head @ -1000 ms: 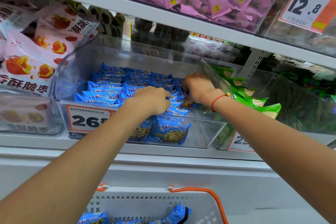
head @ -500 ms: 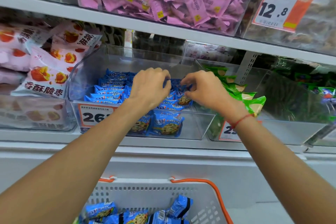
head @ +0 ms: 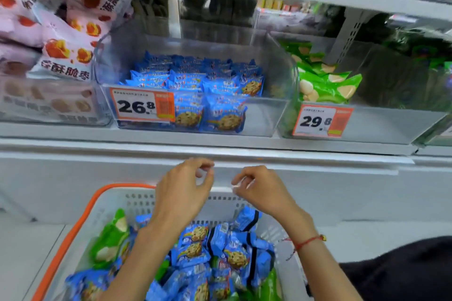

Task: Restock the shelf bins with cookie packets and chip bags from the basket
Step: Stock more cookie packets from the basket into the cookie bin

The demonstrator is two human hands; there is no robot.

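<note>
A clear shelf bin [head: 266, 115] holds rows of blue cookie packets [head: 195, 78] behind a 26.8 price tag [head: 141, 106]. To its right, a second clear bin [head: 381, 124] has green chip bags [head: 325, 83] and a 29.8 tag. Below the shelf, a white basket [head: 137, 203] with an orange rim carries several blue cookie packets [head: 220, 247] and green chip bags [head: 110, 239]. My left hand [head: 183, 190] and my right hand [head: 261, 190] hover side by side over the basket's far edge, fingers loosely curled, holding nothing.
White and pink snack bags [head: 63, 39] fill the bin at the left. The white shelf ledge [head: 318, 151] runs across just above my hands. An upper shelf with pink packets hangs overhead. Dark clothing [head: 403, 271] shows at the bottom right.
Both hands have left the cookie bin and dropped below the shelf ledge to hover over the basket. The view has tilted down, showing more of the basket.
</note>
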